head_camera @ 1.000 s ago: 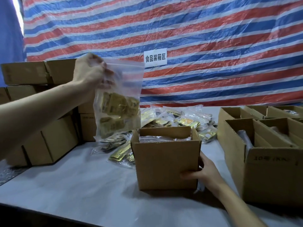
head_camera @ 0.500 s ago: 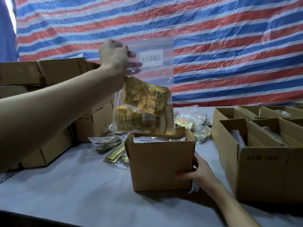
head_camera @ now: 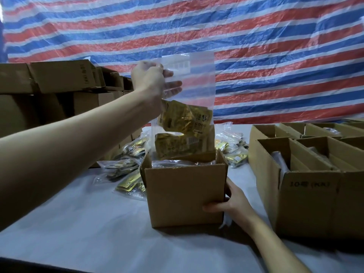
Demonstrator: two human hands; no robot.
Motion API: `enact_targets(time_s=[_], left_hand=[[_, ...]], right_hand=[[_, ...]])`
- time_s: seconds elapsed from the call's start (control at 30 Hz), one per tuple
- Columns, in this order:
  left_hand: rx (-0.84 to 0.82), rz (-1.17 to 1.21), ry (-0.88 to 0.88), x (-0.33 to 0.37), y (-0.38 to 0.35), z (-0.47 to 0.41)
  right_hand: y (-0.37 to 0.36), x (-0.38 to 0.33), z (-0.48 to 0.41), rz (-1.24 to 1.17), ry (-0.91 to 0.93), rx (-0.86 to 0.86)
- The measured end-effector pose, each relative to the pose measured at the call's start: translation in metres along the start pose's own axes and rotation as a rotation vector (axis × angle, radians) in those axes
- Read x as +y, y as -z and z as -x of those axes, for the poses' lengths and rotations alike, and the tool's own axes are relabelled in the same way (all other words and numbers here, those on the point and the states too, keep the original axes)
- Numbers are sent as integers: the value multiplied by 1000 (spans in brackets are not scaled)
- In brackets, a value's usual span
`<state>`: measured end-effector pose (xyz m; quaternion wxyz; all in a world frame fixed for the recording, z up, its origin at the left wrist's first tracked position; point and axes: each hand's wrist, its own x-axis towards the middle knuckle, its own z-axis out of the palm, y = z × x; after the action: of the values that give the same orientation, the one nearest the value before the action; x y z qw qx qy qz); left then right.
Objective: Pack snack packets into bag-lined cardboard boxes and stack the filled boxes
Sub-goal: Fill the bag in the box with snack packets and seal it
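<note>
The tabletop (head_camera: 78, 223) is covered in a pale sheet, and its near edge shows as a dark strip at the bottom of the view. Just beyond that edge, right of the middle, the right grip (head_camera: 230, 203) clasps the near right corner of a small box (head_camera: 185, 194). The thumb lies across the front face and the fingers wrap round the right side. The small box stands upright on the tabletop with its top open, and clear plastic shows inside at the rim.

Above it, the left grip (head_camera: 151, 81) is raised at arm's length and pinches the upper left part of a clear bag (head_camera: 197, 89). Some fingers show through the plastic. The clear bag hangs upright, with gold snack packets (head_camera: 183, 119) bunched in its lower half. Its lower edge sits at the open top of the small box, toward the back wall.

To the left of the small box, a loose pile of bagged packets (head_camera: 126, 168) lies on the tabletop, and further bags (head_camera: 232, 150) lie behind it to the right. Along the right edge stand rows of open boxes (head_camera: 307, 194), the nearest with a faint mark on its front face. At the far left are stacked closed boxes (head_camera: 59, 77). Behind everything hangs a red, white and blue striped tarpaulin (head_camera: 256, 56).
</note>
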<state>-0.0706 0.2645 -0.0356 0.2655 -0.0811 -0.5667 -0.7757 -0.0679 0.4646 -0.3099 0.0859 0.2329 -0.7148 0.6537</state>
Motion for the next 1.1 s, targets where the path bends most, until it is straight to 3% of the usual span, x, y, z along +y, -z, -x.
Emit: enact_targets(time_s=[0.37, 0.6, 0.8, 0.97, 1.1], left_hand=[[-30, 68, 16, -41, 17, 1], [-239, -140, 190, -86, 52, 38], [-295, -211, 158, -71, 54, 38], [-516, -302, 325, -64, 65, 42], [-662, -329, 295, -53, 78, 36]], right_hand=[[-1, -1, 0, -6, -29, 3], [-2, -1, -1, 0, -30, -2], [-2, -2, 0, 6, -46, 2], [-2, -4, 1, 5, -51, 12], [-2, -6, 2, 10, -51, 2]])
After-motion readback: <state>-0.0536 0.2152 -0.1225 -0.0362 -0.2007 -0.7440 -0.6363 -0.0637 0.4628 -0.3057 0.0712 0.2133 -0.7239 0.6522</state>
